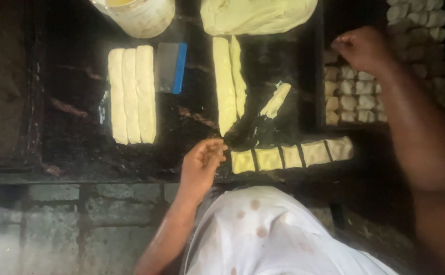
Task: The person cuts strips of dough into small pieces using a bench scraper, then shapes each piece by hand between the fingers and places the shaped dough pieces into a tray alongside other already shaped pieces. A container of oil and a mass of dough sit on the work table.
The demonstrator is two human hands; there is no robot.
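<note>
Pale dough squares (291, 157) beside loosely curled, empty left hand (202, 162); right hand (360, 48) blurred, grip unclear, over tray (320, 76).

white bucket (141, 18) | blue-edged scraper (171, 66) | dough mound (255, 15)

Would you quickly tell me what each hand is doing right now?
Left hand: loosely curled by the cut dough squares, holding nothing visible.
Right hand: fingers bunched over the tray of dough pieces; any contents cannot be told.
</note>
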